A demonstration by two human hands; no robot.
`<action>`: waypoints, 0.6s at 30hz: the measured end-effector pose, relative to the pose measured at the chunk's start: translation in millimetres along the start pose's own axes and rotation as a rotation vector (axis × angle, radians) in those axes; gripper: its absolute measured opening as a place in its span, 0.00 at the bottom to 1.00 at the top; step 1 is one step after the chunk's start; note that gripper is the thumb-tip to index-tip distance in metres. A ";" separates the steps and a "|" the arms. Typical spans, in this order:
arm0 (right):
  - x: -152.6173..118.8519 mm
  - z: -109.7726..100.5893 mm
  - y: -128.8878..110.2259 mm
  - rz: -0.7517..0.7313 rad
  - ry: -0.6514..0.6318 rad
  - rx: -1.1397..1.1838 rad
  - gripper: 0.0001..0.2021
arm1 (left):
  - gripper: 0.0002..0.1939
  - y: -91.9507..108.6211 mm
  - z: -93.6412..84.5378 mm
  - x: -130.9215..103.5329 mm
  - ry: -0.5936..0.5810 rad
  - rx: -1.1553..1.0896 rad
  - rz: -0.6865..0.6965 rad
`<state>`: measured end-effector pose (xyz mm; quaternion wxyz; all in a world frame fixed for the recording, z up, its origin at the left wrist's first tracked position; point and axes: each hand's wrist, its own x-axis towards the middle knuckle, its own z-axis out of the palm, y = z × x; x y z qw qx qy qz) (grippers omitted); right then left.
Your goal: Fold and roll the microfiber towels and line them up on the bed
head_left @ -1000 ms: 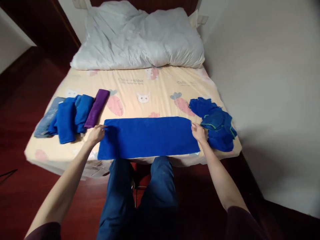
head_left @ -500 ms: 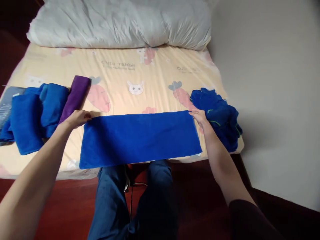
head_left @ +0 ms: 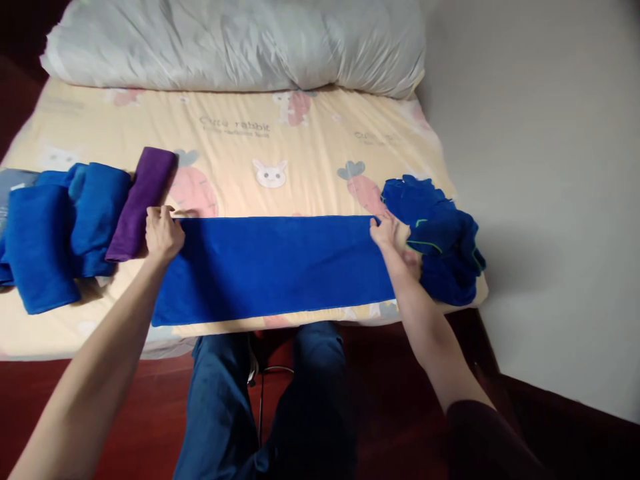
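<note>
A blue towel (head_left: 280, 267) lies flat as a long strip along the near side of the bed. At its far left corner is my left hand (head_left: 165, 233), fingers curled down and closed on the corner. My right hand (head_left: 384, 230) pinches the far right corner between thumb and fingers. Just left of my left hand rests a folded purple towel (head_left: 143, 203). To the right of my right hand sits a crumpled heap of dark blue cloths (head_left: 440, 243), some with green edging.
Folded blue towels (head_left: 43, 247) are piled on the bed's left side. A rolled pale quilt (head_left: 235, 47) lies across the back of the patterned bed sheet (head_left: 310, 153). A plain wall (head_left: 540, 200) borders the bed on the right. My legs (head_left: 225, 393) stand at the near edge.
The towel's far edge has shifted slightly away from me and the strip now lies lower and flatter. My left hand has turned, its back now facing up; my right hand has moved slightly left.
</note>
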<state>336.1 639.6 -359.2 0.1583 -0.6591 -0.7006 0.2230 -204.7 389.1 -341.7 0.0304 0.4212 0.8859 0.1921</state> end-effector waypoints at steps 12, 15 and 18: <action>-47.1 74.6 -27.0 -0.193 -0.076 -0.240 0.37 | 0.44 3.8 34.7 -57.8 -0.061 0.032 0.122; -28.2 58.7 -11.4 -0.038 0.011 -0.337 0.38 | 0.44 -3.6 33.0 -46.0 -0.044 0.076 0.122; -16.3 46.4 -7.1 0.008 0.010 -0.370 0.37 | 0.44 -3.3 31.4 -41.9 -0.050 0.073 0.123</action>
